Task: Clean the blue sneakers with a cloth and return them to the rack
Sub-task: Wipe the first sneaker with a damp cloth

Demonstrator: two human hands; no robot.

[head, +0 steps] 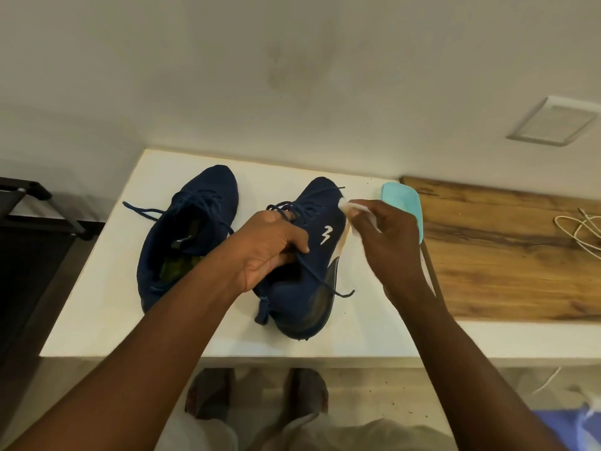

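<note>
Two dark blue sneakers stand on a white table (107, 288). The left sneaker (192, 229) lies free, its laces loose and its opening facing me. My left hand (273, 245) grips the right sneaker (312, 281) at its collar and laces and tilts it onto its side, sole edge to the right. My right hand (387, 242) pinches a small white cloth (353, 206) against the sneaker's outer side, close to the toe and the white logo.
A light blue pack (406, 203) lies at the table's right edge, just behind my right hand. Further right is a wooden board (507, 252) with a white cable (582, 232). A dark rack (35, 222) stands to the left. My feet show below the table's front edge.
</note>
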